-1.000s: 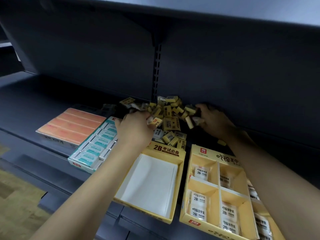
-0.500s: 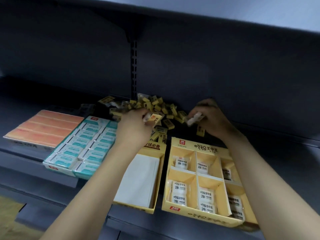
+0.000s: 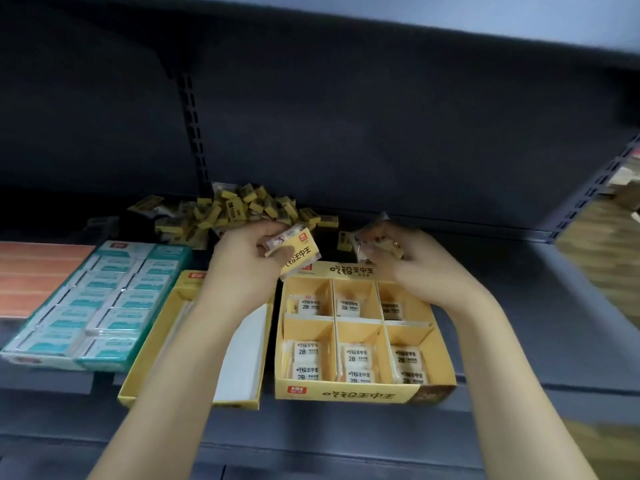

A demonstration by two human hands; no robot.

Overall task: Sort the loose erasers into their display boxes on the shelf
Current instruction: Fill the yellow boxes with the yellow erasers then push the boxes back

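Note:
A heap of loose yellow erasers [image 3: 239,211] lies at the back of the dark shelf. My left hand [image 3: 249,261] pinches a yellow wrapped eraser [image 3: 298,252] above the back edge of the divided yellow display box [image 3: 349,394], which holds several white 2B erasers in its compartments. My right hand [image 3: 408,268] grips a few clear-wrapped erasers [image 3: 377,242] over the box's back right corner. Under my left forearm sits a second yellow display box [image 3: 149,382] with a white liner; I see no erasers in the part that shows.
A teal and white box of erasers [image 3: 93,306] stands left of the yellow boxes, and an orange box [image 3: 31,271] lies at the far left. A slotted upright [image 3: 194,133] runs up the back panel. Blurred shelving [image 3: 606,244] shows at the right.
Both hands have drawn back from the heap toward the divided box, each bringing erasers with it. The view has shifted left and closer.

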